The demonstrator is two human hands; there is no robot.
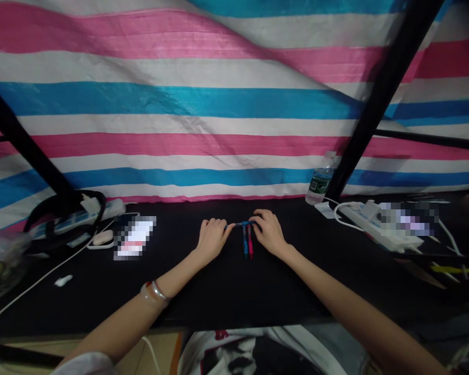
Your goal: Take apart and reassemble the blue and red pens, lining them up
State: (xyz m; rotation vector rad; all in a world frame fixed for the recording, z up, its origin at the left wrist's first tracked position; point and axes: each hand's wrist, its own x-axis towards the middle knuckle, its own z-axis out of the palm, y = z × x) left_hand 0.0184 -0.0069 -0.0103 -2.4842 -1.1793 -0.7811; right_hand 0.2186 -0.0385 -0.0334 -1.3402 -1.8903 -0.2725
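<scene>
Near the middle of the black table, a dark blue pen lies crosswise between my two hands. My left hand is closed around its left end, with thumb and fingertips at the pen. On the other end, the fingers of my right hand are pressed. Just below that pen, a blue pen and a pink pen lie side by side, pointing toward me. My right hand's fingers are close to the pink pen's upper end.
A blurred lit phone, an earbud case and a white earbud lie on the left. A water bottle stands at the back right, near a power strip and its cables.
</scene>
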